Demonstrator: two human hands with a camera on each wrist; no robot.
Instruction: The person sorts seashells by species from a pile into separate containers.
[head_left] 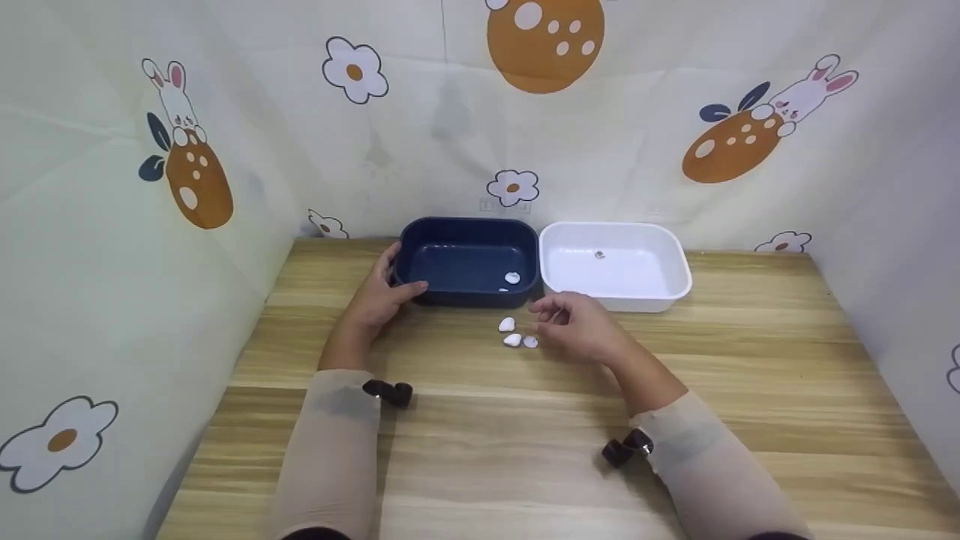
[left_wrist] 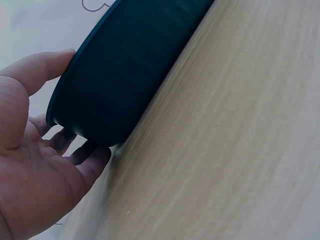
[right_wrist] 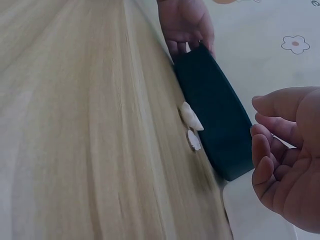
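My left hand [head_left: 375,296] grips the left end of a dark blue plastic tub [head_left: 480,299], thumb on the front rim and fingers against the end wall. In the left wrist view the fingers [left_wrist: 95,165] reach under the tub's rim. Inside the tub lies a white seashell [head_left: 512,277], with a smaller white piece beside the front wall. Three white shells, one of them [head_left: 507,325], lie on the table before the tub. My right hand [head_left: 581,326] hovers just right of them, fingers loosely bent, nothing visible between them.
A white tub [head_left: 679,289] stands right beside the dark one, with a small greyish shell-like thing [head_left: 599,255] in it. Behind both tubs hangs a patterned cloth [head_left: 420,150]. Cloth also borders the wooden table [head_left: 480,450] at left and right.
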